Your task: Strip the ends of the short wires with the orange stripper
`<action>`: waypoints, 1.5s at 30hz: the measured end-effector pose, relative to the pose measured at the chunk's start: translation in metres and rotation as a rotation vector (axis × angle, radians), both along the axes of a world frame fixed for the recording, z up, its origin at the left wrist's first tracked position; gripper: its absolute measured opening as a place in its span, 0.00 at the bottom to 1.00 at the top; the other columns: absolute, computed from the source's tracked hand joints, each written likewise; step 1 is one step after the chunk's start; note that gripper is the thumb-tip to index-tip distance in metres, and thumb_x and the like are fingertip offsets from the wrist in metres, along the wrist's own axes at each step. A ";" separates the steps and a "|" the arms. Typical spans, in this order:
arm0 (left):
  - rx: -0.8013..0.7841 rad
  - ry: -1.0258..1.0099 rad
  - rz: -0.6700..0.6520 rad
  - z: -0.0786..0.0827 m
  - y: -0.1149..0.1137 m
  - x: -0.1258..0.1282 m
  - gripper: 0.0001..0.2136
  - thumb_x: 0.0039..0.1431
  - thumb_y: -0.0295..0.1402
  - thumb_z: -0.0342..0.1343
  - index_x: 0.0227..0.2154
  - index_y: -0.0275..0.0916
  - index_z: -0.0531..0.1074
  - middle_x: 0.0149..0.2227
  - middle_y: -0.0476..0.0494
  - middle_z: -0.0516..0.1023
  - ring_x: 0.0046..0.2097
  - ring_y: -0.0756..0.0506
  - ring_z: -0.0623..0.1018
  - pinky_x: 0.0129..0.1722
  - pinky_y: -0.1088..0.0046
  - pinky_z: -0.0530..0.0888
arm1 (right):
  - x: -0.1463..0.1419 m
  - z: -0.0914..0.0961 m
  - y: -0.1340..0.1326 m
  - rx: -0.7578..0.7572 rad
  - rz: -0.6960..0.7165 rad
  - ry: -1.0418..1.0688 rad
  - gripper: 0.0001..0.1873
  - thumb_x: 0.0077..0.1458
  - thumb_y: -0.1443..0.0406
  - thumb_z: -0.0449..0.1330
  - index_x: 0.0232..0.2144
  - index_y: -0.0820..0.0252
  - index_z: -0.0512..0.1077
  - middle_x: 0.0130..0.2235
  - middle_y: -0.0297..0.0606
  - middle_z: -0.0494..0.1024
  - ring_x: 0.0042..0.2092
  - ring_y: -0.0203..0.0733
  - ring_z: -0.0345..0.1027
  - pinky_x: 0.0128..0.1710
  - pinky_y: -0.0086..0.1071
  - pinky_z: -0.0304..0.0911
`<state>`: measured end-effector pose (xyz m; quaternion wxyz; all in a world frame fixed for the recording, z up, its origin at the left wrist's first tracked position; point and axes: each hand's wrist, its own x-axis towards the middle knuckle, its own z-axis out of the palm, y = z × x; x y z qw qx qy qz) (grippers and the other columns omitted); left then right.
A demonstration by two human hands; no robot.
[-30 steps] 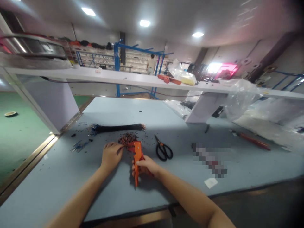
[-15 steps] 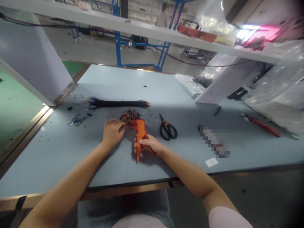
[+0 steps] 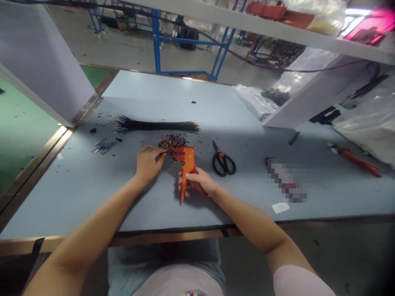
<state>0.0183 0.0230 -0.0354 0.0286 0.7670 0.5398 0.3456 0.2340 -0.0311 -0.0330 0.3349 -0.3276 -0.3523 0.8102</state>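
Observation:
My right hand [image 3: 199, 180] is wrapped round the handles of an orange wire stripper [image 3: 189, 160], whose red jaws point left. Between the pinched fingertips of my left hand [image 3: 149, 164] is a short dark wire [image 3: 160, 155], its tip close to the stripper's jaws. Whether the tip touches the jaws, I cannot tell. Just behind the jaws lies a heap of small black and copper-coloured scraps [image 3: 173, 142]. A long bundle of black wires [image 3: 157, 126] lies behind the heap, with blue showing at its left end.
Black-handled scissors [image 3: 224, 162] lie right of the stripper. Further right are a blurred-out object [image 3: 285, 181], a white paper piece [image 3: 280, 207] and a red-handled tool [image 3: 359, 160]. Loose blue wire pieces [image 3: 104, 146] lie at left. Shelf uprights [image 3: 296, 109] and plastic bags [image 3: 370, 119] stand at right.
The whole view has tilted down, so the bench sits higher and slightly further right in it. Both hands keep their grips, still close together in front of the scrap heap.

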 end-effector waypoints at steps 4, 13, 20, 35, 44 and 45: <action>0.012 -0.020 0.008 0.001 -0.001 0.002 0.09 0.59 0.34 0.52 0.35 0.41 0.78 0.37 0.44 0.81 0.41 0.41 0.76 0.43 0.62 0.68 | 0.000 0.000 -0.001 0.006 0.007 -0.004 0.20 0.46 0.61 0.68 0.38 0.66 0.69 0.32 0.41 0.77 0.31 0.45 0.76 0.30 0.37 0.73; 0.035 0.042 -0.049 0.003 -0.007 0.007 0.08 0.59 0.33 0.53 0.34 0.42 0.78 0.35 0.45 0.80 0.41 0.41 0.76 0.42 0.62 0.68 | 0.000 0.001 0.000 0.018 0.007 -0.012 0.20 0.45 0.61 0.69 0.38 0.66 0.69 0.32 0.41 0.77 0.31 0.45 0.77 0.30 0.38 0.73; 0.020 0.076 -0.032 0.006 -0.010 0.008 0.09 0.60 0.34 0.51 0.34 0.42 0.77 0.35 0.44 0.79 0.41 0.41 0.75 0.41 0.62 0.67 | 0.000 0.003 -0.001 0.007 0.028 -0.022 0.21 0.45 0.60 0.69 0.38 0.66 0.69 0.32 0.41 0.77 0.31 0.46 0.77 0.30 0.37 0.72; 0.107 0.122 -0.078 0.009 -0.015 0.011 0.08 0.59 0.32 0.52 0.34 0.42 0.77 0.32 0.45 0.78 0.40 0.41 0.74 0.42 0.61 0.66 | -0.004 0.005 -0.004 0.086 0.023 -0.161 0.18 0.49 0.57 0.67 0.34 0.64 0.68 0.28 0.37 0.76 0.28 0.41 0.75 0.29 0.35 0.71; 0.117 0.091 -0.088 0.009 -0.015 0.010 0.09 0.59 0.33 0.51 0.34 0.42 0.77 0.32 0.44 0.78 0.40 0.41 0.73 0.42 0.61 0.66 | -0.004 0.004 -0.005 0.145 0.025 -0.210 0.17 0.52 0.55 0.64 0.29 0.63 0.66 0.24 0.35 0.73 0.24 0.38 0.72 0.25 0.32 0.69; 0.119 0.086 -0.087 0.009 -0.015 0.010 0.09 0.59 0.33 0.51 0.34 0.42 0.77 0.32 0.44 0.78 0.40 0.41 0.73 0.42 0.61 0.66 | -0.004 0.004 -0.005 0.147 0.025 -0.205 0.17 0.52 0.55 0.64 0.29 0.63 0.66 0.23 0.35 0.73 0.24 0.38 0.71 0.24 0.32 0.69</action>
